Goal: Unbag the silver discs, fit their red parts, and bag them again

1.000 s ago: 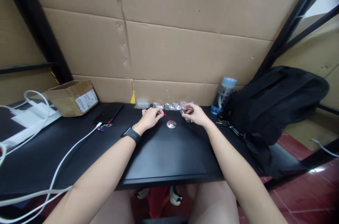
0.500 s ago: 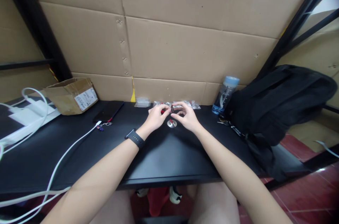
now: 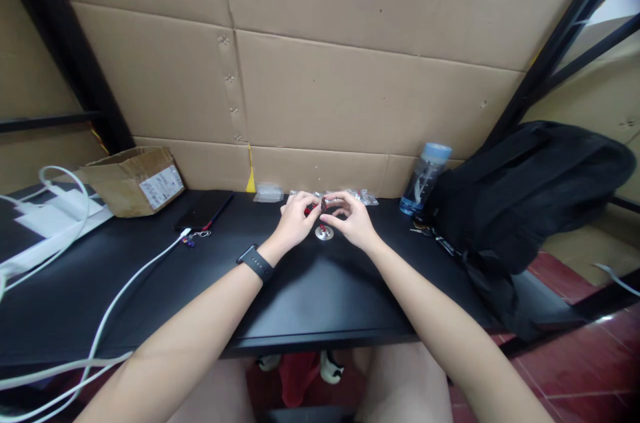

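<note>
Both hands meet over the middle of the black table (image 3: 320, 303). My left hand (image 3: 296, 221) is closed, with bits of red cord (image 3: 309, 211) showing at its fingertips. Thumb and fingers of my right hand (image 3: 354, 221) curve round a small dark brown piece (image 3: 324, 205), whose exact kind I cannot make out. Just below the fingertips a shiny silver disc (image 3: 325, 233) is seen, with red cord at its centre. How the cord runs between the hands is hidden by the fingers.
Clear plastic packets (image 3: 269, 193) lie by the cardboard wall. To the left are an open cardboard box (image 3: 135, 183), a phone (image 3: 205, 211) and white cables (image 3: 107, 316). A blue-lidded water bottle (image 3: 425, 179), keys (image 3: 423, 229) and a black backpack (image 3: 520, 203) stand at right.
Both hands stay in nearly the same place. The small dark piece between the fingertips has turned slightly, and the fingers have shifted a little. The silver disc stays below them.
</note>
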The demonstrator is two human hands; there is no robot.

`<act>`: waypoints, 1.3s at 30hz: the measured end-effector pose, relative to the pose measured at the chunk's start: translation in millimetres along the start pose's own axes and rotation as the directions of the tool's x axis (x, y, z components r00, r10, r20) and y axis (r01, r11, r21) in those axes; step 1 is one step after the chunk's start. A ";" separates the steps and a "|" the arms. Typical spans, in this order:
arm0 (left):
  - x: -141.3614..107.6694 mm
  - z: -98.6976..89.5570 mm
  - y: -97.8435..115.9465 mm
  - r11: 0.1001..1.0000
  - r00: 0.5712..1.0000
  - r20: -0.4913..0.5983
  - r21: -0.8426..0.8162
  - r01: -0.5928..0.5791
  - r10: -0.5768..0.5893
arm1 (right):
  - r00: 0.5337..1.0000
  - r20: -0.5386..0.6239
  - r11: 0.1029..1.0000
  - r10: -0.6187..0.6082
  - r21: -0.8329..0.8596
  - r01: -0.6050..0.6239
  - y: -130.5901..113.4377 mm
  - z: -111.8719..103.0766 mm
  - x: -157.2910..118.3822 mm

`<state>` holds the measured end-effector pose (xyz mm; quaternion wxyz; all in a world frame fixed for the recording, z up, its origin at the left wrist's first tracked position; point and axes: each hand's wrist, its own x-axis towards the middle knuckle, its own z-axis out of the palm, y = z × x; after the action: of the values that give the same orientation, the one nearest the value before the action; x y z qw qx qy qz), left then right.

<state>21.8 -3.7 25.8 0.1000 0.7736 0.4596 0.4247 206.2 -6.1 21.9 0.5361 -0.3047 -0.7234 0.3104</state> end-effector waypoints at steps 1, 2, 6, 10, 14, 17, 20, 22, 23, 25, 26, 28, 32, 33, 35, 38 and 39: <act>-0.4 -0.2 0.0 1.000 1.000 -0.008 0.018 -0.004 0.005 | 1.000 0.003 1.000 0.012 0.018 -0.012 0.7 0.4 0.0; -0.8 -0.2 -0.1 0.999 1.000 -0.013 0.035 -0.006 0.007 | 1.000 0.007 0.999 0.024 0.039 -0.024 1.3 0.6 0.0; -2.6 0.6 -0.1 0.997 1.000 -0.022 0.075 -0.020 0.021 | 0.998 0.014 0.991 0.069 0.114 -0.070 3.4 0.8 -0.2; -4.2 0.0 5.0 0.994 0.997 -0.053 0.104 -0.042 0.048 | 0.992 0.000 0.982 0.127 0.144 -0.126 4.1 0.8 0.5; -5.0 -3.9 14.0 0.992 0.996 -0.089 0.124 -0.020 0.031 | 0.989 0.001 0.976 0.147 0.165 -0.145 4.7 -2.3 3.6; -5.5 -6.7 18.4 0.989 0.992 -0.122 0.148 -0.017 0.035 | 0.989 0.056 0.982 0.140 0.120 -0.146 6.4 -5.7 5.6; -5.7 -7.2 17.7 0.986 0.990 -0.125 0.161 -0.045 0.066 | 0.992 0.085 0.993 0.097 0.059 -0.102 9.3 -7.8 5.8; -5.4 -6.3 14.9 0.984 0.988 -0.118 0.161 -0.080 0.100 | 0.993 0.097 0.997 0.069 0.016 -0.071 11.4 -8.7 5.5; -5.1 -5.7 13.3 0.982 0.986 -0.113 0.158 -0.104 0.123 | 0.993 0.101 0.998 0.060 -0.004 -0.060 12.3 -9.1 5.5; -4.6 -4.6 10.8 0.978 0.982 -0.102 0.150 -0.145 0.161 | 0.993 0.106 0.998 0.051 -0.044 -0.046 13.2 -10.1 5.6; -4.5 -4.2 10.4 0.978 0.981 -0.097 0.141 -0.155 0.170 | 0.993 0.108 0.997 0.047 -0.066 -0.040 13.1 -10.6 5.7; -4.5 -4.3 11.1 0.982 0.981 -0.097 0.104 -0.158 0.168 | 0.993 0.113 0.992 0.042 -0.121 -0.028 11.8 -11.8 5.8; -5.7 -5.5 13.6 0.984 0.984 -0.052 0.070 -0.166 0.170 | 0.989 0.136 0.973 0.054 -0.231 -0.021 8.2 -14.7 5.4; -6.0 -5.3 12.9 0.980 0.983 -0.025 0.090 -0.177 0.180 | 0.988 0.140 0.970 0.058 -0.240 -0.023 7.7 -15.5 5.3; -6.2 -3.5 9.4 0.971 0.980 0.021 0.136 -0.198 0.197 | 0.988 0.142 0.971 0.063 -0.239 -0.028 7.0 -16.9 5.3; -5.2 0.7 1.4 0.963 0.978 0.049 0.168 -0.209 0.204 | 0.988 0.141 0.975 0.063 -0.219 -0.031 6.5 -17.5 5.8; -4.7 1.7 -1.0 0.962 0.978 0.050 0.174 -0.209 0.204 | 0.988 0.143 0.976 0.061 -0.214 -0.029 6.4 -17.1 6.0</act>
<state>21.4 -6.4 21.6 -0.0073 0.8298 0.4111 0.3774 222.0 4.6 24.3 0.4382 -0.3522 -0.7831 0.2658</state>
